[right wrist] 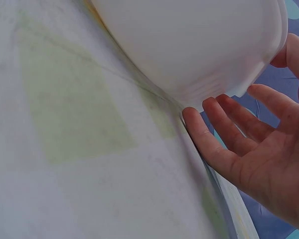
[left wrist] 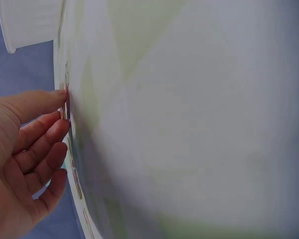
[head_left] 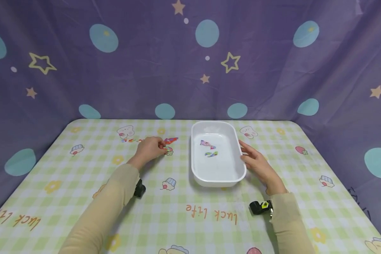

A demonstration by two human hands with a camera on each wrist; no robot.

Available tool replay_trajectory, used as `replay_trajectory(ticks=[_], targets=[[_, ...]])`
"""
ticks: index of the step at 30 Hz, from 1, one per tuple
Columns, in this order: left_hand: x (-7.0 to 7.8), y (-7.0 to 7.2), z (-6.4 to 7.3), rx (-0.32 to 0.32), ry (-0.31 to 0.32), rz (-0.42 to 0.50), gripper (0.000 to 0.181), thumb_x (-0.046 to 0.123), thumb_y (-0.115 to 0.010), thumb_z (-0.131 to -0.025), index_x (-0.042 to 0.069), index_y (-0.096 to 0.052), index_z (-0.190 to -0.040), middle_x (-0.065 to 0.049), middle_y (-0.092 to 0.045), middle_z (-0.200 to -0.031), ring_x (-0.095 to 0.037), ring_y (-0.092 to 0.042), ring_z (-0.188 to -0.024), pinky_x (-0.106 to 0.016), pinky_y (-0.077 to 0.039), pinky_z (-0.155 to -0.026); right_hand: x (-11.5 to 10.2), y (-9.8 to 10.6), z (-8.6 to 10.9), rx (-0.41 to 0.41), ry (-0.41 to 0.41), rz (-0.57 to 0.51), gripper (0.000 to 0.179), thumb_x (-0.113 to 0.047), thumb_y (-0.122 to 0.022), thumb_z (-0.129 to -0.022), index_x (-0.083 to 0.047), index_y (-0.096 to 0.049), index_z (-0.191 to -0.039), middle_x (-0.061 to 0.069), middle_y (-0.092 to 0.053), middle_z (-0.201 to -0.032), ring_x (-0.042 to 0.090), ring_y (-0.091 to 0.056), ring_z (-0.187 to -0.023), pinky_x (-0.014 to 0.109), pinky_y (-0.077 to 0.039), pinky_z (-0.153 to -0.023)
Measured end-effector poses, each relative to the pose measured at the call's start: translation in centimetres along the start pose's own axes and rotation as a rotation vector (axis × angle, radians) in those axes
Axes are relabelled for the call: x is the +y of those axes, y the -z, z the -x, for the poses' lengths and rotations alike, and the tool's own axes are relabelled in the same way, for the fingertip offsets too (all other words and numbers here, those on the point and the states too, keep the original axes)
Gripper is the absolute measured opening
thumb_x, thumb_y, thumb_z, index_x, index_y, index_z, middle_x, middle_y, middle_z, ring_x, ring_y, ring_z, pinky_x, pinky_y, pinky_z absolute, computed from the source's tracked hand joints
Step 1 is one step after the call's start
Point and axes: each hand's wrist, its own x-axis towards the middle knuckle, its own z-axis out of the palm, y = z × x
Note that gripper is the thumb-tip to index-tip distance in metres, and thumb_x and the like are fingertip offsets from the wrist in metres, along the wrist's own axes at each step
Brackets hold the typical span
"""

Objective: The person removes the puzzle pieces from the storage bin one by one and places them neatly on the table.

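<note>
My left hand [head_left: 150, 150] is over the table left of a white tub [head_left: 218, 179]. Its thumb and index finger pinch a small flat colourful piece [left wrist: 67, 102], seen edge-on in the left wrist view. A red and purple flat piece [head_left: 170, 140] lies just beyond the fingertips. My right hand [head_left: 257, 164] rests its fingertips against the tub's right outer wall, fingers loosely bent, as the right wrist view [right wrist: 254, 129] also shows. Inside the tub lie a pink flat piece [head_left: 206, 143] and a green and blue one [head_left: 211, 154].
Several more small colourful pieces [head_left: 130, 140] lie in a row left of my left hand, partly hidden by it. A checked tablecloth [head_left: 165, 218] with printed pictures covers the table. Behind the table's far edge hangs a purple curtain [head_left: 146, 81].
</note>
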Motion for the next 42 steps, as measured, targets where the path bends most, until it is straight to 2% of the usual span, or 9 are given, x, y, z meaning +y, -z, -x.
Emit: replay_trajectory(ticks=[11, 17, 20, 27, 34, 37, 42], targets=[[0.4, 0.5, 0.2, -0.014, 0.006, -0.060, 0.023, 0.029, -0.071, -0.076, 0.013, -0.067, -0.092, 0.002, -0.061, -0.076, -0.014, -0.053, -0.065, -0.027, -0.037, -0.055, 0.0, 0.0, -0.1, -0.003, 0.009, 0.000, 0.060, -0.011, -0.050, -0.090, -0.015, -0.025, -0.144, 0.022, -0.032, -0.139, 0.006, -0.053, -0.102, 0.023, -0.049, -0.080], [1.2, 1.0, -0.2, 0.006, -0.008, -0.019, 0.015, 0.024, -0.067, -0.080, 0.014, -0.066, -0.091, 0.001, -0.063, -0.079, -0.014, -0.054, -0.064, -0.027, -0.040, -0.054, -0.1, 0.1, -0.1, -0.001, 0.005, -0.003, 0.060, -0.010, -0.049, -0.091, -0.015, -0.024, -0.145, 0.022, -0.032, -0.139, 0.005, -0.054, -0.100, 0.022, -0.049, -0.080], [2.1, 1.4, -0.6, 0.023, -0.029, -0.004, 0.014, 0.024, -0.066, -0.081, 0.015, -0.067, -0.091, 0.001, -0.063, -0.080, -0.015, -0.055, -0.065, -0.028, -0.041, -0.055, 0.0, 0.1, -0.2, 0.002, 0.004, -0.010, 0.060, -0.009, -0.049, -0.091, -0.015, -0.024, -0.145, 0.022, -0.032, -0.139, 0.004, -0.054, -0.100, 0.022, -0.049, -0.080], [4.7, 2.2, -1.2, 0.035, -0.084, -0.041, 0.017, 0.030, -0.063, -0.084, 0.016, -0.065, -0.093, 0.002, -0.063, -0.083, -0.015, -0.055, -0.070, -0.030, -0.043, -0.062, 0.0, -0.1, -0.2, -0.001, 0.005, -0.003, 0.059, -0.008, -0.049, -0.091, -0.015, -0.024, -0.145, 0.021, -0.032, -0.140, 0.004, -0.053, -0.101, 0.022, -0.049, -0.080], [7.4, 3.2, -1.6, 0.033, -0.152, -0.005, 0.017, 0.028, -0.060, -0.086, 0.015, -0.066, -0.095, -0.001, -0.064, -0.088, -0.017, -0.057, -0.075, -0.034, -0.045, -0.067, -0.1, -0.2, -0.3, -0.003, 0.009, 0.001, 0.060, -0.009, -0.049, -0.091, -0.015, -0.024, -0.145, 0.021, -0.032, -0.140, 0.004, -0.053, -0.100, 0.022, -0.049, -0.081], [8.7, 3.0, -1.8, 0.007, -0.191, 0.005, 0.017, 0.025, -0.060, -0.086, 0.013, -0.066, -0.096, -0.001, -0.064, -0.089, -0.017, -0.057, -0.077, -0.033, -0.046, -0.070, 0.0, -0.1, -0.3, 0.001, 0.009, 0.004, 0.059, -0.009, -0.049, -0.090, -0.015, -0.025, -0.144, 0.021, -0.033, -0.139, 0.004, -0.054, -0.100, 0.022, -0.049, -0.080], [10.9, 2.0, -2.5, -0.050, -0.259, -0.008, 0.018, 0.023, -0.062, -0.084, 0.011, -0.065, -0.098, -0.002, -0.065, -0.091, -0.016, -0.057, -0.081, -0.031, -0.046, -0.074, 0.2, 0.1, -0.2, 0.007, 0.005, 0.017, 0.060, -0.009, -0.049, -0.090, -0.015, -0.025, -0.144, 0.021, -0.033, -0.139, 0.004, -0.053, -0.099, 0.022, -0.049, -0.079]])
